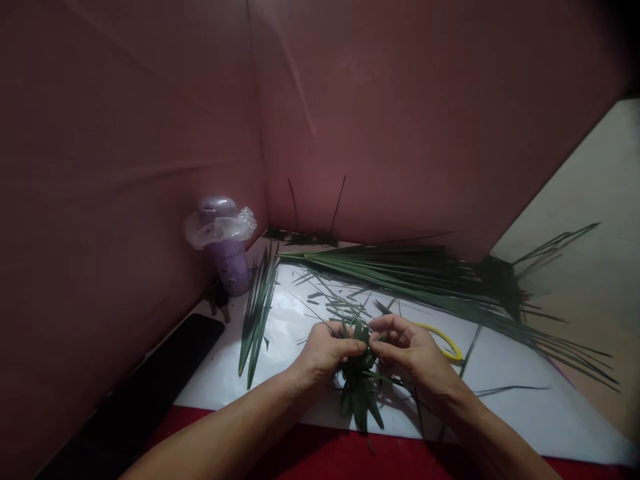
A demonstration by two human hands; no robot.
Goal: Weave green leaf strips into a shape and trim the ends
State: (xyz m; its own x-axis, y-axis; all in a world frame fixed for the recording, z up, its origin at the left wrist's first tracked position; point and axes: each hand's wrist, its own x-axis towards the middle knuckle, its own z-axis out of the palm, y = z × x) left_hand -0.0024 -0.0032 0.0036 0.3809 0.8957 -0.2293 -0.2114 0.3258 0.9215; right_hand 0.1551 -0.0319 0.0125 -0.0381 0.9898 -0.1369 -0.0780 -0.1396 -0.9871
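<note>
A cluster of folded green leaf strips (359, 393) hangs between my hands over the front part of the white sheet (535, 420). My left hand (327, 350) pinches its upper part from the left, thumb across the leaves. From the right, my right hand (405, 347) holds the same cluster with thumb and fingertips close together. Yellow-handled scissors (450, 345) lie just behind my right hand, partly hidden by it. Small cut leaf pieces (345, 307) are scattered on the sheet beyond my hands.
A large palm frond (400, 267) stretches along the back to the right. Loose leaves (257, 320) lie at the left, near a purple tumbler (230, 260) with plastic wrap. A black flat object (175, 367) lies front left. Pink walls (350, 120) enclose the back.
</note>
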